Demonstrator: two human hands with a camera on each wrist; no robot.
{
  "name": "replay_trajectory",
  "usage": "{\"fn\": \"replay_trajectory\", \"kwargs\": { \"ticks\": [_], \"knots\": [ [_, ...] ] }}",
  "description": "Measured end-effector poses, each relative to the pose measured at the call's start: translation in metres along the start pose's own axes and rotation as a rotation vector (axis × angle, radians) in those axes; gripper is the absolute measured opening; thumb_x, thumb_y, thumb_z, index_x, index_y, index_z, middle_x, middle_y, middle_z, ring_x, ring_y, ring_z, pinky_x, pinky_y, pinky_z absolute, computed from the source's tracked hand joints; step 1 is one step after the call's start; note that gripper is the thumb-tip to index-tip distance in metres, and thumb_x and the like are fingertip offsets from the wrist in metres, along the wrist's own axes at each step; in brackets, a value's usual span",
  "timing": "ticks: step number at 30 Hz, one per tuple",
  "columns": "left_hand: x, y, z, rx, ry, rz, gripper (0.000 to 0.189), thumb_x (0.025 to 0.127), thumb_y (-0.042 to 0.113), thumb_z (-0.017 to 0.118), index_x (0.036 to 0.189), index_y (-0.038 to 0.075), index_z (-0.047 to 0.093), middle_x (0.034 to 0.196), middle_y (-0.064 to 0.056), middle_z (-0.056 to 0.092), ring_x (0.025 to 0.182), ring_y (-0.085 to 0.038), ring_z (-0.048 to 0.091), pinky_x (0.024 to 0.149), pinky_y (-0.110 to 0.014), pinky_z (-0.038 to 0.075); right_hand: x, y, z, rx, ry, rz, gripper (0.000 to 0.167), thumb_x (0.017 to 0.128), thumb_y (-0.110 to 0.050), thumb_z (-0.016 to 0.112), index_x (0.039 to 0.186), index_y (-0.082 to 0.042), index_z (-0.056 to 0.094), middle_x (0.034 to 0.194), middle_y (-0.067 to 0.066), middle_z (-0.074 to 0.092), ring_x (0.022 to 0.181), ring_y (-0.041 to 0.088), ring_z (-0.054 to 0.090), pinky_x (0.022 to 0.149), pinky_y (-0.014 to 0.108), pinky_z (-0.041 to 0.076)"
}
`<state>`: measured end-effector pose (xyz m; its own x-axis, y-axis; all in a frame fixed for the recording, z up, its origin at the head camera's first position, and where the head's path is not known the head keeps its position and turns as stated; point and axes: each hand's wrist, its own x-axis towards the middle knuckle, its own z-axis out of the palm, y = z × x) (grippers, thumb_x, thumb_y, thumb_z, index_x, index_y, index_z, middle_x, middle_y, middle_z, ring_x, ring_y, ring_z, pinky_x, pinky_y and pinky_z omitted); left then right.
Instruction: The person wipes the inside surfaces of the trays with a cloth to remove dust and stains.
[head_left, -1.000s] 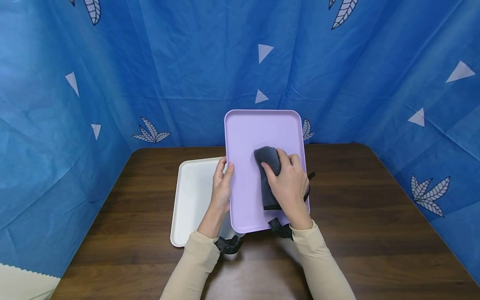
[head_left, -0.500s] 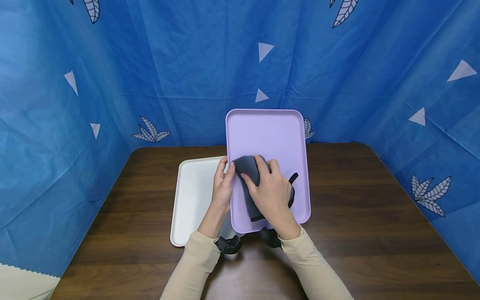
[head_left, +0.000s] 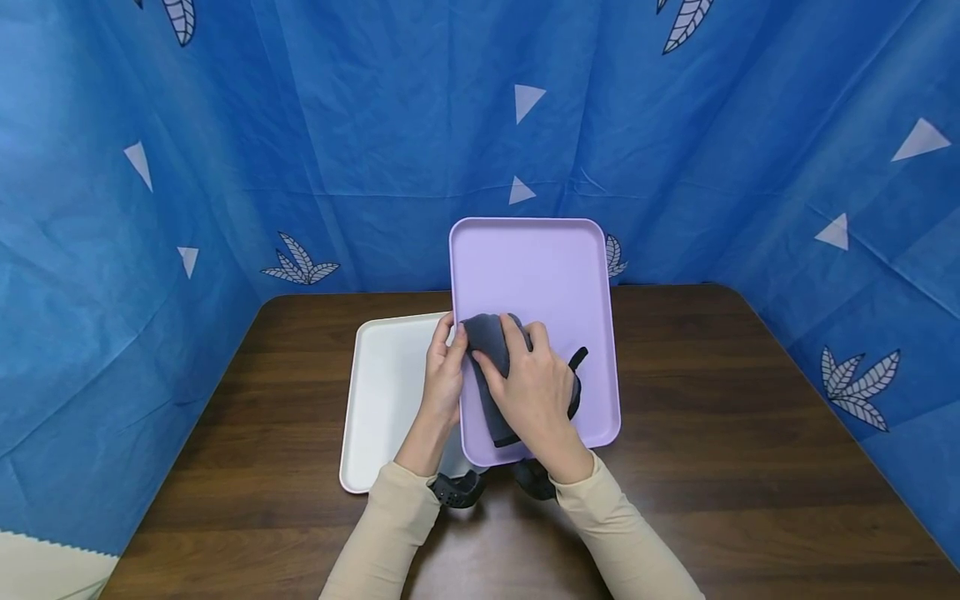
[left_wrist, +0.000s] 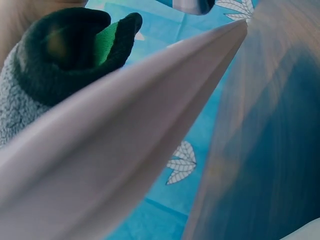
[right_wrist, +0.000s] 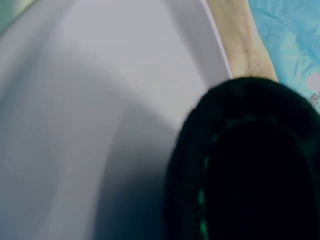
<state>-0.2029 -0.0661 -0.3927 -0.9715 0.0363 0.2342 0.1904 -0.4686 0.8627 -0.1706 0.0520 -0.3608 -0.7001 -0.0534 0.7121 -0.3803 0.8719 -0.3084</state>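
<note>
A lilac rectangular tray (head_left: 532, 262) is held up and tilted over the table in the head view. My left hand (head_left: 444, 375) grips its left edge, thumb on the inner face. Bunched in my right hand (head_left: 536, 396) is a folded dark grey cloth (head_left: 486, 337) with black edging and a black loop. It lies against the lower left part of the tray's inner face, close to my left thumb. The left wrist view has the cloth's fuzzy end (left_wrist: 30, 75) above the tray's rim; in the right wrist view its dark edge (right_wrist: 250, 97) looms over the tray.
On the wooden table (head_left: 735, 442), a white tray (head_left: 382, 400) lies partly behind the lilac one and my left hand. Blue curtains (head_left: 390, 142) with leaf and triangle prints stand behind the table and at both sides.
My right hand has slid the cloth left and slightly down across the tray, from right of its middle to near the left edge. My left hand and the lilac tray have barely moved.
</note>
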Motion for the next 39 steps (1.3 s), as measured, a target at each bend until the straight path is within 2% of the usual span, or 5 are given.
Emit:
{"fn": "replay_trajectory", "kwargs": {
  "ticks": [7, 11, 21, 27, 39],
  "knots": [
    [0.000, 0.001, 0.000, -0.023, 0.001, -0.009, 0.026, 0.106, 0.024, 0.042, 0.130, 0.017, 0.048, 0.113, 0.008, 0.063, 0.101, -0.007, 0.063, 0.084, -0.022, 0.052, 0.003, 0.005, -0.002, -0.008, -0.019, 0.024, 0.056, 0.082, -0.041, 0.078, 0.126, -0.009, 0.063, 0.096, 0.017, 0.061, 0.047, 0.026, 0.054, 0.039, 0.035, 0.044],
    [0.000, 0.002, 0.001, -0.027, 0.014, -0.022, 0.025, 0.105, 0.025, 0.043, 0.128, 0.020, 0.050, 0.111, 0.008, 0.064, 0.096, -0.007, 0.065, 0.079, -0.022, 0.054, 0.005, 0.013, -0.007, -0.007, -0.031, 0.050, 0.055, 0.082, -0.040, 0.078, 0.125, -0.009, 0.064, 0.097, 0.017, 0.060, 0.048, 0.026, 0.054, 0.039, 0.035, 0.045],
    [0.001, 0.003, 0.001, -0.006, 0.048, -0.031, 0.027, 0.105, 0.026, 0.043, 0.130, 0.016, 0.048, 0.098, 0.008, 0.067, 0.082, -0.007, 0.067, 0.068, -0.022, 0.055, 0.008, 0.052, -0.019, -0.044, -0.019, 0.113, 0.053, 0.084, -0.039, 0.076, 0.126, -0.010, 0.063, 0.097, 0.019, 0.059, 0.052, 0.033, 0.056, 0.041, 0.041, 0.046],
    [0.000, 0.003, 0.000, 0.012, 0.055, -0.034, 0.029, 0.106, 0.027, 0.042, 0.132, 0.015, 0.047, 0.094, 0.008, 0.065, 0.079, -0.007, 0.066, 0.066, -0.022, 0.054, 0.007, 0.075, -0.025, -0.057, -0.019, 0.157, 0.056, 0.084, -0.039, 0.077, 0.127, -0.008, 0.063, 0.100, 0.022, 0.059, 0.053, 0.036, 0.056, 0.042, 0.044, 0.046],
    [0.000, 0.004, -0.001, 0.002, 0.047, -0.028, 0.032, 0.105, 0.027, 0.042, 0.135, 0.015, 0.045, 0.096, 0.008, 0.065, 0.079, -0.006, 0.066, 0.066, -0.022, 0.054, 0.009, 0.096, -0.030, -0.054, -0.041, 0.269, 0.058, 0.085, -0.039, 0.075, 0.131, -0.006, 0.061, 0.102, 0.022, 0.058, 0.054, 0.038, 0.056, 0.046, 0.048, 0.047]
  ]
}}
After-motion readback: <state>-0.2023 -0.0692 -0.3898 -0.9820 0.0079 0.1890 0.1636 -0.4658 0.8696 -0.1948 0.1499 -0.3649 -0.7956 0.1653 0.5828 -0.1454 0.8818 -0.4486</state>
